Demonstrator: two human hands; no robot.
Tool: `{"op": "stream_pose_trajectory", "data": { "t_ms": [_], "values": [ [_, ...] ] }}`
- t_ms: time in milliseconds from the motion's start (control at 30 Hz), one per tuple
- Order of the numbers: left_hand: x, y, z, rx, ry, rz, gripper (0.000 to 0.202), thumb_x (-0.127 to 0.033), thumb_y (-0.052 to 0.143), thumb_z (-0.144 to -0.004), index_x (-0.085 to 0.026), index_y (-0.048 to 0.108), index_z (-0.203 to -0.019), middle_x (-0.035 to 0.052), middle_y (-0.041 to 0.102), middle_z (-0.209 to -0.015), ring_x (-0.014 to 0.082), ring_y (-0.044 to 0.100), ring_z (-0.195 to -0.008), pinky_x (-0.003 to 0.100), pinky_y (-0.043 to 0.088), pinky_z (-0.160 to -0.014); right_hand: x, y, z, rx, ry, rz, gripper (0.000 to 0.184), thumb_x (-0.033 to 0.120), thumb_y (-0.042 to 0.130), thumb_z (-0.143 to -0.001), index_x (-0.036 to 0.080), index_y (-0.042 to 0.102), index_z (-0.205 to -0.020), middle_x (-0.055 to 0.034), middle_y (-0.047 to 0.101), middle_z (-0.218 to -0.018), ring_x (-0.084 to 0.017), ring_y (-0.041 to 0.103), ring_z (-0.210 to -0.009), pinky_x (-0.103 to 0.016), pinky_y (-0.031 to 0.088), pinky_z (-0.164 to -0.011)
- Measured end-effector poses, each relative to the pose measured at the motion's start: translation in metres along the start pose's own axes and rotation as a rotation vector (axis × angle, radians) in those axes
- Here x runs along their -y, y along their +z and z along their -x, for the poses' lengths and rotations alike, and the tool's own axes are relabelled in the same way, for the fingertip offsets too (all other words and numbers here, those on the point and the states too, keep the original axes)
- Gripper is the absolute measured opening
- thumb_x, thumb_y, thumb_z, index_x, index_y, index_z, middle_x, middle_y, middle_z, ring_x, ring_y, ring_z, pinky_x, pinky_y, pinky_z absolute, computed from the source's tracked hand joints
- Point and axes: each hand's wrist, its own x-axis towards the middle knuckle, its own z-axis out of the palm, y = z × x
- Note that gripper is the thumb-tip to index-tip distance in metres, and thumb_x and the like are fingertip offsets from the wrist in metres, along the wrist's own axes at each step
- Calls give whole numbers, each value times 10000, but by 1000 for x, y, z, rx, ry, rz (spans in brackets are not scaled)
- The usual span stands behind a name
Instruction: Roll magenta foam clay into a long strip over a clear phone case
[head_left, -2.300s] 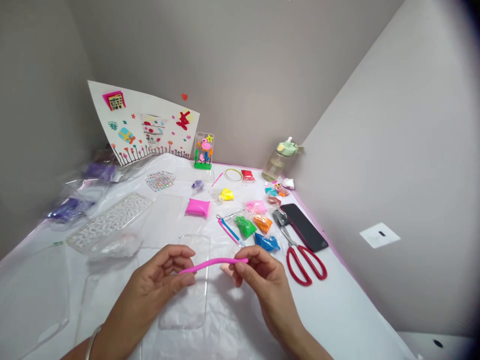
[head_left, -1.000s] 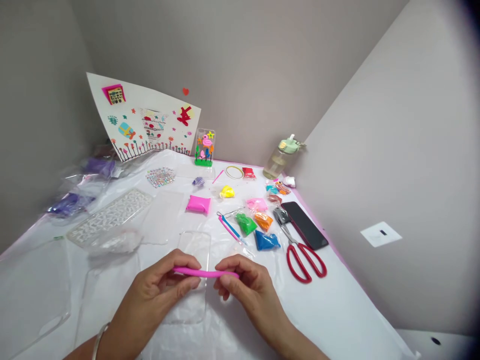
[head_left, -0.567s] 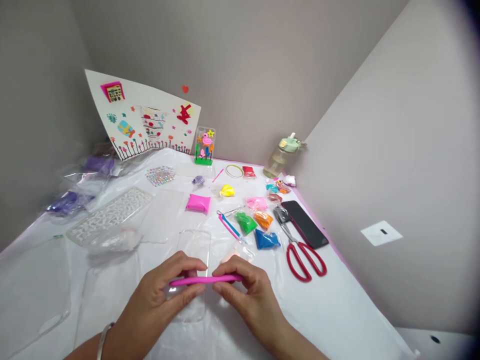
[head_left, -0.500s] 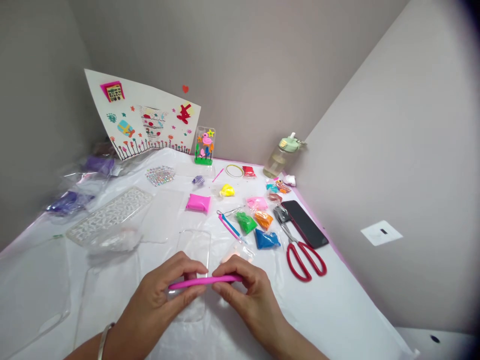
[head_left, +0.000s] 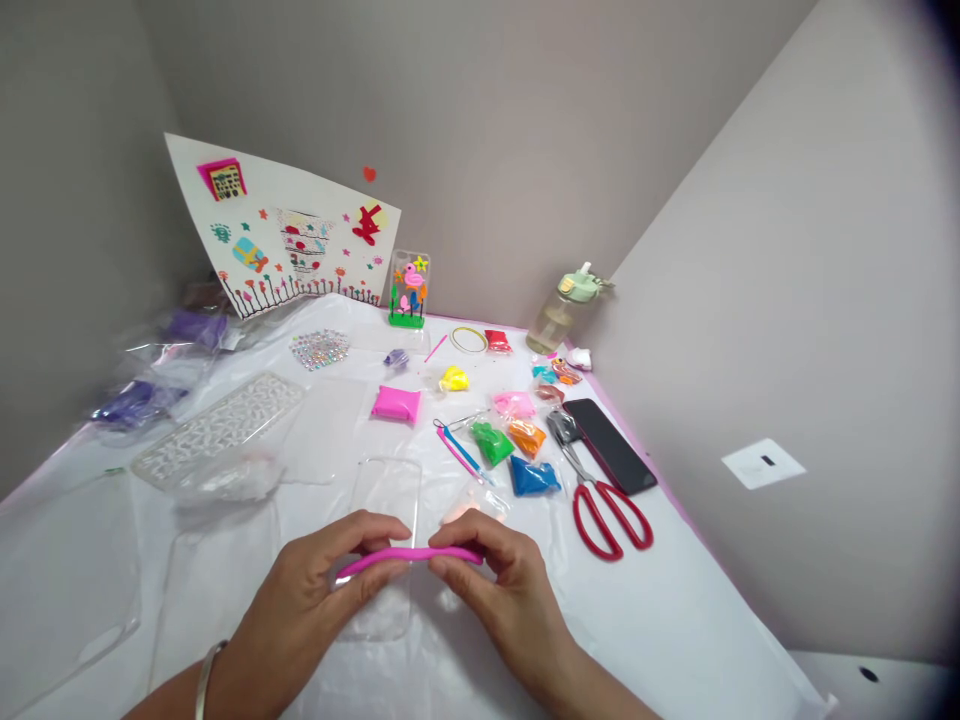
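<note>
A thin rolled strip of pink clay (head_left: 409,556) stretches between my two hands, low over the table. My left hand (head_left: 322,585) pinches its left end between thumb and fingers. My right hand (head_left: 499,585) pinches the right end the same way. Under the strip lies a clear phone case (head_left: 386,500) flat on the white plastic sheet (head_left: 675,620).
Small bags of coloured clay lie beyond: pink (head_left: 396,403), yellow (head_left: 453,379), green (head_left: 492,442), orange (head_left: 526,436), blue (head_left: 534,476). Red scissors (head_left: 607,515) and a black phone (head_left: 609,445) sit right. A decorated paper (head_left: 285,240), decorated case (head_left: 409,290) and bottle (head_left: 559,315) stand at the back.
My hands have come closer together and lower over the clear case. The pink strip, once arched and longer between them, now lies nearly level with a slight sag at the left.
</note>
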Motion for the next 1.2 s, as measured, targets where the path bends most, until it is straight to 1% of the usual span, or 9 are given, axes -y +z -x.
{"op": "stream_pose_trajectory", "data": {
  "t_ms": [167,300,433,600,733,867,1000,1100,1200],
  "values": [
    [1,0,2,-77,105,-24,111,-399,626,-919,-337,711,-954,-42,704,-883,157,678,-847,199,491,-781,-1,-1,-2,-70,-70,8,52,257,714,-850,232,728,-892,-9,668,-856,-168,601,-817,-281,456,-760],
    [-1,-2,0,-163,112,-33,121,-382,665,-894,-349,704,-1004,-38,705,-916,165,679,-883,201,499,-801,1,-3,-2,-89,-32,-8,62,288,712,-854,231,730,-868,-9,678,-837,-169,596,-807,-282,450,-750],
    [-4,-4,-2,-125,121,-24,138,-396,613,-920,-326,730,-904,-24,714,-866,176,688,-834,221,510,-773,2,-4,-1,-107,19,-77,102,320,708,-857,226,740,-881,-10,689,-783,-162,587,-731,-279,452,-689],
    [-5,-5,-2,-187,78,-32,145,-413,679,-854,-335,751,-952,-15,753,-925,203,704,-888,235,529,-791,-1,-4,-2,-136,-46,-51,96,308,708,-860,242,746,-918,-24,698,-868,-183,623,-817,-293,474,-736],
    [-3,-5,-2,-152,129,-16,110,-374,640,-898,-324,738,-890,-26,713,-874,169,685,-848,208,507,-784,0,-5,-2,-142,-35,-64,94,304,720,-847,236,731,-911,-19,688,-858,-179,619,-804,-292,474,-726],
    [-2,-4,-2,-202,114,-35,122,-373,679,-876,-339,713,-988,-26,692,-912,170,673,-879,204,503,-782,1,-5,-1,-122,-31,-39,72,302,702,-870,237,729,-887,-12,687,-849,-167,604,-803,-281,458,-726],
    [-5,-5,-3,-146,125,-37,115,-395,644,-900,-341,729,-955,-29,683,-860,167,669,-832,206,496,-756,1,-4,-2,-105,-23,-57,62,278,707,-859,237,728,-901,-11,687,-859,-166,600,-812,-278,451,-741],
    [-4,-5,-1,-112,76,-16,157,-429,623,-912,-332,737,-866,-37,698,-831,164,661,-803,201,490,-753,2,-4,-2,-104,31,-103,75,294,715,-851,224,728,-875,-6,678,-792,-151,576,-739,-266,439,-686],
    [0,-4,2,-131,-33,30,189,-499,628,-895,-341,731,-902,-42,701,-790,166,646,-774,197,497,-735,3,-4,0,-84,48,-165,121,333,696,-872,221,736,-893,7,646,-711,-132,549,-668,-253,430,-643]
  ]
}}
